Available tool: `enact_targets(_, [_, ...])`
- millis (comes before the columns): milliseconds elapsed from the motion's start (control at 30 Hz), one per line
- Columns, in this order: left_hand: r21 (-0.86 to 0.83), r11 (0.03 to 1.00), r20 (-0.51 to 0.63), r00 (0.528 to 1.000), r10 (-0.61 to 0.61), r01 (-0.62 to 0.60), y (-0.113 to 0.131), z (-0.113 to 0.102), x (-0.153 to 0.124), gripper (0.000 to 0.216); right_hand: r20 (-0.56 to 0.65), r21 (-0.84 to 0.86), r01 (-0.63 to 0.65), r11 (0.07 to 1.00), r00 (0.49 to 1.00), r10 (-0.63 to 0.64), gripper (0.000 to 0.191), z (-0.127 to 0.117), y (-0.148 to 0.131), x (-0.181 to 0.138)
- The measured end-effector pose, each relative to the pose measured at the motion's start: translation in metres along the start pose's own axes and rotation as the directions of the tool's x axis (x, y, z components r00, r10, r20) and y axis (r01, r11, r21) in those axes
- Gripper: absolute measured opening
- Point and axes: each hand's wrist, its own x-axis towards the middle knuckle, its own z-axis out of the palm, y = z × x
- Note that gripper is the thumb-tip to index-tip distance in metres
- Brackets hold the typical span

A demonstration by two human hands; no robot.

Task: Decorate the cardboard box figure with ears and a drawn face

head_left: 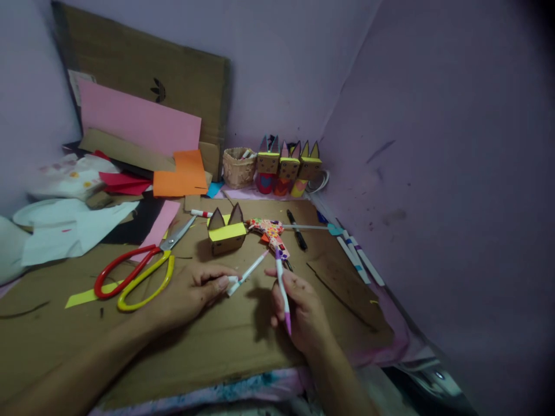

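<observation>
My left hand pinches a small white piece between thumb and fingertips; its exact kind is unclear. Right beside it, a white marker with a pink tip slants over the cardboard. A white marker with purple ends is gripped in my right hand, pointing away from me. Just beyond the hands stands a small cardboard box with pointed ears and a yellow top. Next to it lies a colourfully patterned glue gun with a clear glue stick sticking out.
Large scissors with red and yellow handles lie on the left. A black marker and several white markers are on the right. Behind stand a woven basket and three eared cardboard figures. Orange paper lies at back left.
</observation>
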Motion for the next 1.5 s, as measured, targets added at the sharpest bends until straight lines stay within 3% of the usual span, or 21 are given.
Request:
enact_targets(133, [0.012, 1.000, -0.012, 1.000, 0.007, -0.007, 0.001, -0.002, -0.001, 0.041, 0.129, -0.276, -0.227, 0.934, 0.954, 0.270, 0.046, -0.004, -0.007, -0.012])
enact_targets(333, [0.015, 0.994, 0.010, 0.994, 0.110, -0.110, -0.005, -0.004, 0.001, 0.036, 0.139, -0.471, -0.273, 0.839, 0.916, 0.376, 0.052, -0.002, -0.004, -0.023])
enact_targets(633, [0.115, 0.954, 0.055, 0.960, 0.273, -0.278, -0.002, -0.004, -0.001, 0.026, 0.169, -0.515, -0.230, 0.826, 0.917, 0.361, 0.052, 0.001, 0.002, -0.023])
enact_targets(767, [0.186, 0.916, 0.135, 0.933, 0.334, -0.355, -0.002, -0.003, -0.004, 0.028, 0.166, -0.533, -0.230, 0.814, 0.915, 0.368, 0.052, 0.001, 0.005, -0.022])
enact_targets(933, [0.166, 0.955, 0.089, 0.969, 0.232, -0.244, -0.006, -0.001, -0.005, 0.022, 0.215, -0.441, -0.281, 0.852, 0.889, 0.404, 0.048, -0.002, 0.011, -0.017])
enact_targets(1100, [-0.114, 0.987, 0.096, 0.988, 0.121, -0.110, -0.012, 0.005, -0.004, 0.017, 0.301, -0.286, -0.316, 0.905, 0.867, 0.398, 0.043, -0.004, 0.013, -0.013])
enact_targets(1300, [-0.118, 0.975, 0.076, 0.977, 0.198, -0.189, -0.006, 0.011, -0.008, 0.018, 0.295, -0.273, -0.347, 0.897, 0.858, 0.421, 0.044, -0.001, 0.012, -0.013])
enact_targets(1367, [-0.078, 0.980, 0.016, 0.982, 0.187, -0.185, 0.001, 0.004, -0.011, 0.022, 0.317, -0.266, -0.357, 0.895, 0.845, 0.431, 0.042, 0.002, 0.004, -0.012])
enact_targets(1433, [-0.015, 0.982, -0.210, 0.960, 0.183, -0.190, 0.007, -0.009, -0.011, 0.026, 0.340, -0.241, -0.323, 0.915, 0.855, 0.391, 0.040, 0.007, -0.011, -0.009])
enact_targets(1500, [0.039, 0.976, -0.541, 0.817, 0.200, -0.214, 0.009, -0.026, -0.007, 0.026, 0.276, -0.186, -0.175, 0.967, 0.935, 0.223, 0.036, 0.012, -0.032, -0.003])
